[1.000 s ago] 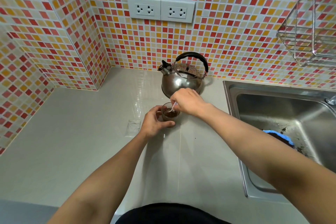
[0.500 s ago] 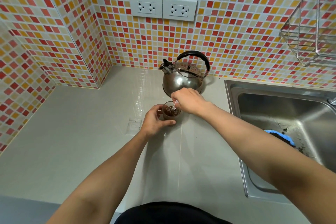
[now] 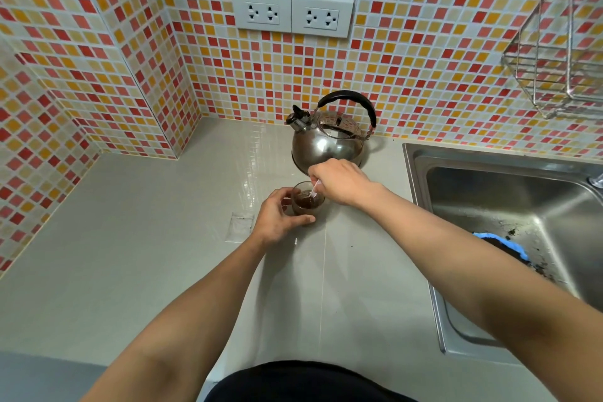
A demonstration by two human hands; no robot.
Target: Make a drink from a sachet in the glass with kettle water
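The right hand [image 3: 339, 181] is pinching a thin white stirrer [image 3: 314, 189] between its fingertips, and the low end of the stirrer is dipping into the brown drink. The left hand [image 3: 277, 217] is wrapping its fingers around the side of the small glass [image 3: 306, 201] and holding it steady on the counter [image 3: 130, 254].

Compared with a moment ago, not much has changed. Both hands are staying in the same spots, and the stirrer is only tipping a little differently. That looks like stirring that is still going on. The drink is already dark, so the powder and the water seem to be in, and the job looks nearly done.

The glass is sitting just in front of the shiny kettle [image 3: 329, 140], which is standing upright by the tiled wall. A see-through empty sachet [image 3: 240, 227] is lying flat just to the left of the left hand. The sink [image 3: 421, 173] is off to the right.
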